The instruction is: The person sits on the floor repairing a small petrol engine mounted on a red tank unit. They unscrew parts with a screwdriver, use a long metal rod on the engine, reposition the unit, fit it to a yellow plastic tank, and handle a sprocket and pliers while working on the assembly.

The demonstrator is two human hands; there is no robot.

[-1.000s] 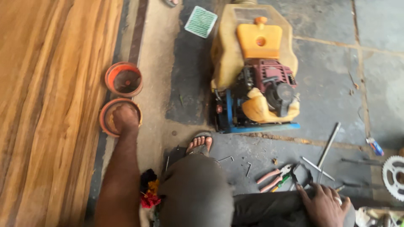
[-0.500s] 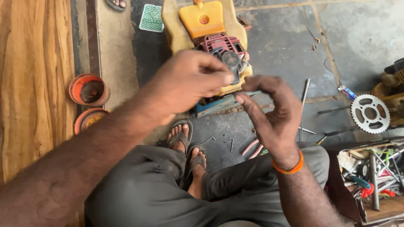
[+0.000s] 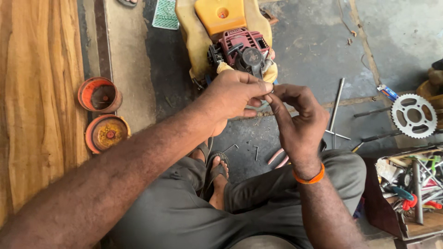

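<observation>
Dark concrete floor (image 3: 314,50) carries a small engine unit (image 3: 235,41) just beyond the fingers (image 3: 258,90); two orange round lids (image 3: 102,115) well left of them; a metal rod (image 3: 337,103) and toothed sprocket (image 3: 413,115) to their right; loose nails (image 3: 240,150) below them

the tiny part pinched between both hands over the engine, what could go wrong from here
1. The left hand and right hand meet at the fingertips on something too small to make out; if the grip slips, it could drop among the loose nails on the dark floor and be hard to find.
2. It could also fall into the small engine directly beneath the hands.
3. Bare toes in the sandals sit close to those nails.
</observation>
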